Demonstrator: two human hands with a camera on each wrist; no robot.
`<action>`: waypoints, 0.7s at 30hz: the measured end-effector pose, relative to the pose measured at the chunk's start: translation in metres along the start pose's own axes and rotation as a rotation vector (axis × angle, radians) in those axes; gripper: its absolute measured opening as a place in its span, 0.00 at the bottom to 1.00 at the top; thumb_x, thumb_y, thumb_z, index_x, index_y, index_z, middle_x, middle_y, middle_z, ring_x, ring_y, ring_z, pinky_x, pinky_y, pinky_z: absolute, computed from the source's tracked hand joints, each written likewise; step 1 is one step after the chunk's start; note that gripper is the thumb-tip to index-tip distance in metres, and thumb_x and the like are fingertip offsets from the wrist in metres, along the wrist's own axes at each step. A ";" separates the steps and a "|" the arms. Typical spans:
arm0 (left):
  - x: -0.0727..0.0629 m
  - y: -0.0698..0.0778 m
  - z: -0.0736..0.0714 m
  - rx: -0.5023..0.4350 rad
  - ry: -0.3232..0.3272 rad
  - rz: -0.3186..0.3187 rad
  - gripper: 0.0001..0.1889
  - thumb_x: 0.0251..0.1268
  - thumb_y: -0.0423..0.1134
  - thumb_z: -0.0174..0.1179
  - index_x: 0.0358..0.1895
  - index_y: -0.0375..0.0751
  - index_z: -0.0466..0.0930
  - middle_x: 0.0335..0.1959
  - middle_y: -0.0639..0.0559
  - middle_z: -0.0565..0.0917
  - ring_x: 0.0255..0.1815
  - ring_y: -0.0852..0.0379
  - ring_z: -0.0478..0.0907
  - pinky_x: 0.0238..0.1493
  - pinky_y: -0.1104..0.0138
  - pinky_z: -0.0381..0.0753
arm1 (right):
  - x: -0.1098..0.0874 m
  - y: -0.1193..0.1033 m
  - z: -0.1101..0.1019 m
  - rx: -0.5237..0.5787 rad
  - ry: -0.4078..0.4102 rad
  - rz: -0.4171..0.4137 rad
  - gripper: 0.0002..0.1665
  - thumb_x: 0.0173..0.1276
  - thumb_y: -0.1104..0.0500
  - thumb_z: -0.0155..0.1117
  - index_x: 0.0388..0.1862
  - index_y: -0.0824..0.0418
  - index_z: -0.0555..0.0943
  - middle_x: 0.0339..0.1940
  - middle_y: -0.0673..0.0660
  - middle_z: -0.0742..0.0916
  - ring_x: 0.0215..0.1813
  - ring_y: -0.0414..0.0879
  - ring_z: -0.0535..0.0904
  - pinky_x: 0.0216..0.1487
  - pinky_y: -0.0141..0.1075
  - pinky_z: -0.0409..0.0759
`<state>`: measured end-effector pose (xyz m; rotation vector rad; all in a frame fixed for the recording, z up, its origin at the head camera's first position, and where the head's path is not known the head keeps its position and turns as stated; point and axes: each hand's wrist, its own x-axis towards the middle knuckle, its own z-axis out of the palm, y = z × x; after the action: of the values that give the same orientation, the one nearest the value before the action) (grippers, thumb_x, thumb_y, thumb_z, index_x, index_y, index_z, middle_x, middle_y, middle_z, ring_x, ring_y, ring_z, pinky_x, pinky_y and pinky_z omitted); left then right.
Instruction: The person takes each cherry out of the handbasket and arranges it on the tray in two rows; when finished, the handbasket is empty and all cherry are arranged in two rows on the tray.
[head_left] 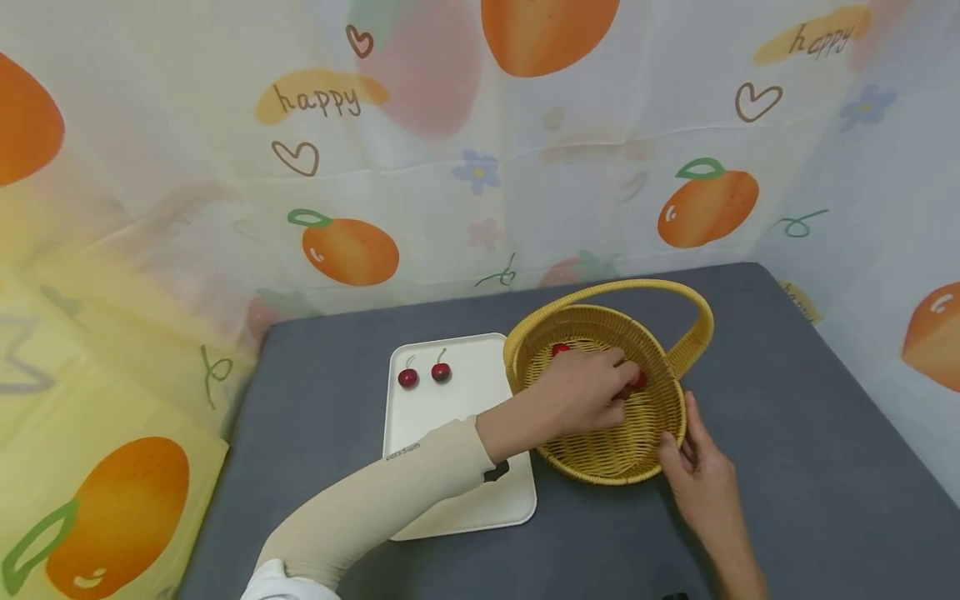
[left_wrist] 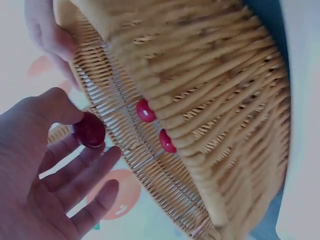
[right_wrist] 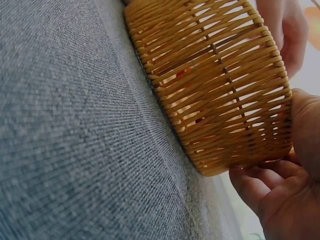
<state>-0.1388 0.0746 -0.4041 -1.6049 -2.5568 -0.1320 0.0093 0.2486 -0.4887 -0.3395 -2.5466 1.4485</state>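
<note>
My left hand (head_left: 577, 387) reaches over the yellow wicker basket (head_left: 600, 479). In the left wrist view it pinches a dark red cherry (left_wrist: 90, 130) between thumb and fingers, above the basket's opening. Two other cherries show inside the basket, one cherry (left_wrist: 145, 110) beside another cherry (left_wrist: 167, 141). My right hand (head_left: 703, 479) grips the basket's near right rim, thumb at the rim and fingers along the outer wall (right_wrist: 225, 85). The left hand partly hides the inside of the basket in the head view.
Left of the basket lies a white rectangular tray (head_left: 420, 425). Two stemmed cherries sit near its far end, a left cherry (head_left: 408, 378) and a right cherry (head_left: 441, 372). The basket's tall handle (head_left: 630, 285) arches over its far side. Grey cloth (head_left: 322, 417) covers the table, and a fruit-printed curtain (head_left: 450, 208) hangs behind.
</note>
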 end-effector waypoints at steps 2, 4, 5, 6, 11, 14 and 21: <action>-0.010 0.002 -0.005 -0.015 0.052 0.021 0.04 0.69 0.44 0.61 0.43 0.54 0.83 0.35 0.60 0.75 0.24 0.65 0.69 0.22 0.72 0.67 | 0.000 0.000 -0.001 0.003 -0.002 -0.004 0.43 0.85 0.52 0.55 0.88 0.53 0.46 0.80 0.68 0.67 0.69 0.60 0.74 0.48 0.12 0.72; -0.020 0.004 -0.009 -0.022 0.101 0.038 0.04 0.69 0.44 0.61 0.43 0.55 0.83 0.34 0.61 0.74 0.24 0.66 0.67 0.21 0.73 0.66 | 0.000 0.000 -0.001 0.000 -0.004 -0.004 0.43 0.85 0.52 0.55 0.88 0.53 0.46 0.79 0.68 0.68 0.69 0.59 0.74 0.49 0.12 0.71; -0.025 0.005 -0.012 -0.022 0.123 0.047 0.05 0.69 0.45 0.61 0.43 0.55 0.84 0.35 0.61 0.73 0.24 0.66 0.67 0.22 0.73 0.65 | 0.000 -0.001 0.000 0.001 -0.007 -0.001 0.43 0.85 0.52 0.55 0.88 0.52 0.46 0.79 0.68 0.68 0.69 0.59 0.74 0.49 0.12 0.71; -0.031 0.006 -0.014 -0.023 0.142 0.057 0.06 0.70 0.45 0.61 0.45 0.55 0.84 0.35 0.61 0.73 0.24 0.67 0.66 0.22 0.74 0.65 | 0.000 -0.001 0.000 -0.002 -0.009 0.001 0.43 0.85 0.51 0.55 0.88 0.52 0.46 0.79 0.68 0.68 0.69 0.59 0.74 0.49 0.12 0.71; -0.061 0.009 -0.028 -0.065 0.275 0.099 0.11 0.72 0.46 0.61 0.52 0.54 0.86 0.41 0.62 0.79 0.28 0.67 0.70 0.30 0.75 0.70 | 0.000 0.002 0.001 -0.006 -0.005 0.023 0.43 0.85 0.50 0.55 0.88 0.49 0.45 0.79 0.67 0.68 0.70 0.60 0.74 0.49 0.12 0.71; -0.085 0.008 -0.038 -0.094 0.365 0.092 0.12 0.71 0.46 0.63 0.53 0.54 0.87 0.46 0.62 0.83 0.30 0.68 0.73 0.34 0.75 0.73 | 0.000 0.003 0.001 -0.004 -0.001 0.027 0.43 0.85 0.50 0.55 0.88 0.48 0.45 0.80 0.67 0.67 0.71 0.60 0.74 0.49 0.12 0.71; -0.151 -0.003 -0.041 -0.112 0.470 -0.012 0.17 0.64 0.44 0.69 0.56 0.56 0.87 0.49 0.65 0.84 0.30 0.68 0.74 0.30 0.76 0.71 | 0.000 0.001 0.000 0.023 -0.019 0.029 0.43 0.86 0.49 0.54 0.88 0.44 0.44 0.81 0.67 0.65 0.72 0.62 0.73 0.49 0.13 0.72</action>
<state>-0.0745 -0.0667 -0.3860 -1.3868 -2.2257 -0.5880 0.0097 0.2491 -0.4894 -0.3623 -2.5478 1.4977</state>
